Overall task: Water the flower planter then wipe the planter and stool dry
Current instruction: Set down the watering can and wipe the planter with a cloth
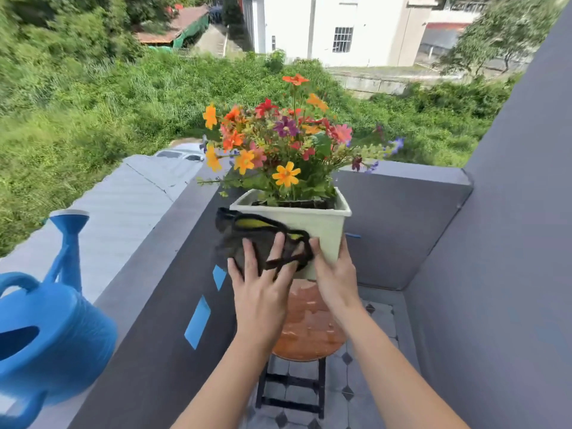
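Note:
A pale square planter (322, 226) full of orange, red and purple flowers (278, 140) stands on a round wooden stool (309, 329) whose seat looks wet. My left hand (263, 283) lies flat with fingers spread, pressing a dark grey cloth (263, 239) with black edging and yellow patches against the planter's front-left side. My right hand (335, 274) grips the planter's lower right front corner. The cloth hides the planter's left part.
A blue watering can (46, 329) sits on the grey balcony ledge (161, 305) at the left, spout up. Blue tape strips (198, 320) mark the ledge wall. Grey walls enclose the tiled floor (377, 323) to the right and back. Beyond the ledge is a drop to greenery.

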